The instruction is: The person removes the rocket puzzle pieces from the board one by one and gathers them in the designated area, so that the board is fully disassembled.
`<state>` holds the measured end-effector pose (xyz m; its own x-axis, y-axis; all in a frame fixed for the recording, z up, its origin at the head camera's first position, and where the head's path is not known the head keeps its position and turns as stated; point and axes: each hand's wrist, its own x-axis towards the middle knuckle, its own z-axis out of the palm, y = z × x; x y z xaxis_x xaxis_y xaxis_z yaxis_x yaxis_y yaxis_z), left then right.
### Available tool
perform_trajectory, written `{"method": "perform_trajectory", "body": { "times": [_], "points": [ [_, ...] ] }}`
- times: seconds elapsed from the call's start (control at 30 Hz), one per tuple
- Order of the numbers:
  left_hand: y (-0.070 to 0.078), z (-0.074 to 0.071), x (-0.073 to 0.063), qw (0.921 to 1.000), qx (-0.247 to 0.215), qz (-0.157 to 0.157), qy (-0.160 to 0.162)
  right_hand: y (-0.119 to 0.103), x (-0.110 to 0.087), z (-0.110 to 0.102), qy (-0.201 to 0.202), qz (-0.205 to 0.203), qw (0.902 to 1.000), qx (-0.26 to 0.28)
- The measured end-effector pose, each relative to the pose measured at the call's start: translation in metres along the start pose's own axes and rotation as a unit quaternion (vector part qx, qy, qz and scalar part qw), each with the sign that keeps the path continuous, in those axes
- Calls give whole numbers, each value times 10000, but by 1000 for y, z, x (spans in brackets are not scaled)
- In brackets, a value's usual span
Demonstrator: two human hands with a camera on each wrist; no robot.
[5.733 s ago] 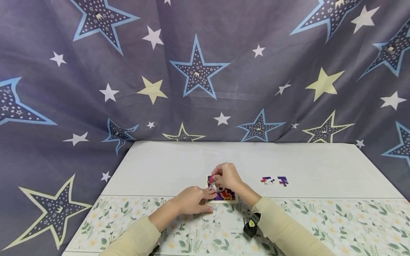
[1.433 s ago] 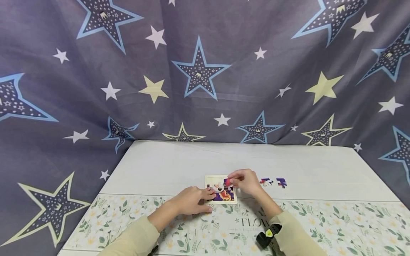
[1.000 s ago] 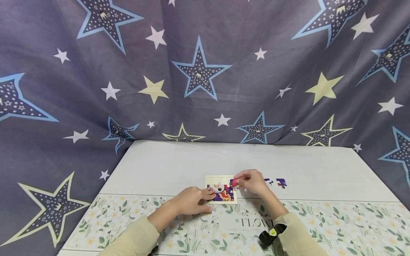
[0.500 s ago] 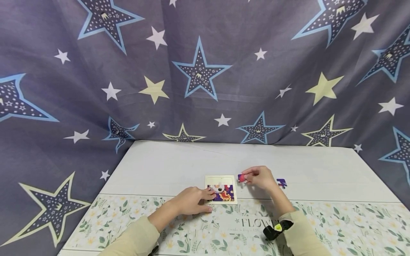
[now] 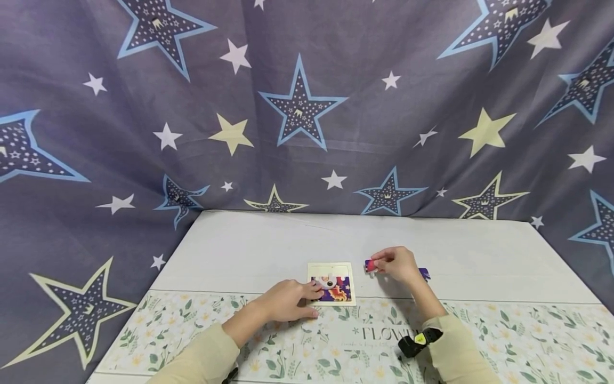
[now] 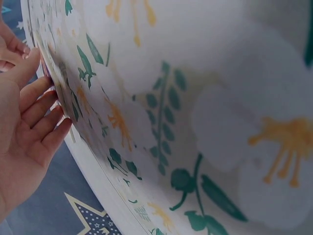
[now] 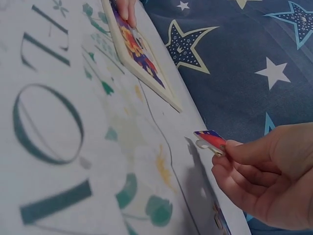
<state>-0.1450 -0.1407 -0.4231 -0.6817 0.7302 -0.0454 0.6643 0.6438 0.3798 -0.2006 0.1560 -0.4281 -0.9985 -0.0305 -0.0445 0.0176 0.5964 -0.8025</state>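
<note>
The right hand [image 5: 398, 264] is pinching a small, flat red-and-purple jigsaw piece with a pale knob [image 7: 210, 139] between thumb and fingers, the other fingers curling beneath it. The piece is hovering above the white table [image 5: 268, 245], casting a shadow below, and is sitting just beyond the right edge of a rectangular cream-framed puzzle board [image 5: 331, 269], without touching it. From the right hand, the board is lying to the left; its cream backing is showing along the far part, while a purple-and-orange picture is filling the near part. Which way the piece's long axis is running cannot be told with certainty. The left hand [image 5: 290, 300], the nearer of the two to the board, is resting its extended, relaxed fingers on the board's left side, the thumb standing apart. A purple jigsaw piece [image 5: 424, 273] is lying on the table, partly hidden behind the right wrist.
</note>
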Motion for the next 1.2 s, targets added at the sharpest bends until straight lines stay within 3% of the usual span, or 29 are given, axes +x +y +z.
{"method": "perform_trajectory", "body": {
  "times": [0.37, 0.67, 0.97, 1.2],
  "points": [
    [0, -1, 1, 10000, 22, -18, -14, 4, 0, -4, 211, -443, 9931, -1069],
    [0, 0, 0, 10000, 29, -14, -24, 3, -2, -5, 109, -679, 9881, -1375],
    [-1, 2, 1, 9999, 99, -33, -6, 2, -2, -3, 54, -324, 9884, -1484],
    [-2, 2, 0, 10000, 91, -32, 19, -3, -3, 1, 149, -498, 9891, -1374]
  ]
}}
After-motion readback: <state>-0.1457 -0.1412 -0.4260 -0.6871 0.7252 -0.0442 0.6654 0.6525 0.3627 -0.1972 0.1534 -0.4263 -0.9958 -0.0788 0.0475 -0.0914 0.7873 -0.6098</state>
